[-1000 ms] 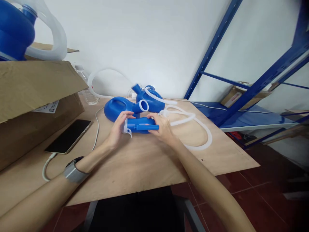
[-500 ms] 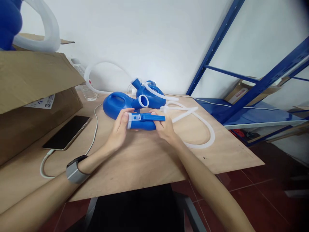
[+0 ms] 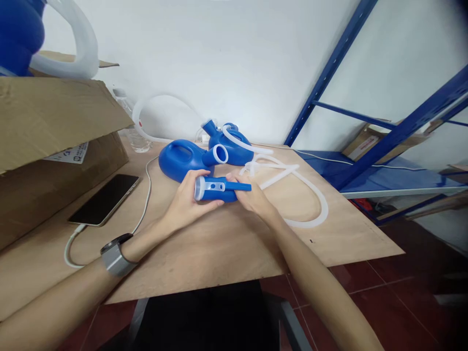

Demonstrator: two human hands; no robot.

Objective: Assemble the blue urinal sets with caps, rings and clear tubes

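A blue plastic cup with a translucent rim (image 3: 219, 196) lies sideways between my two hands, above the table. Along its top runs a translucent strap with two holes (image 3: 214, 186), and a flat blue bar (image 3: 238, 186) extends to the right from it. My left hand (image 3: 190, 199) is curled round the rim end, fingers behind and thumb along the near side. At the other end my right hand (image 3: 249, 195) grips the cup, its fingers partly hidden by the bar. Just behind lies a blue urinal bottle (image 3: 175, 163) with its white-rimmed mouth facing me.
Another blue urinal bottle (image 3: 234, 148) stands farther back, near a clear looped tube (image 3: 321, 200). At left are a cardboard box (image 3: 73, 112), a phone (image 3: 104, 200) with its cable, and a clear plastic bottle (image 3: 138, 139). A blue metal shelf (image 3: 387, 170) stands at right.
My left hand has shifted its grip, its thumb going from the top of the rim to the near side. The strap shows more fully, and the cup has tilted slightly.
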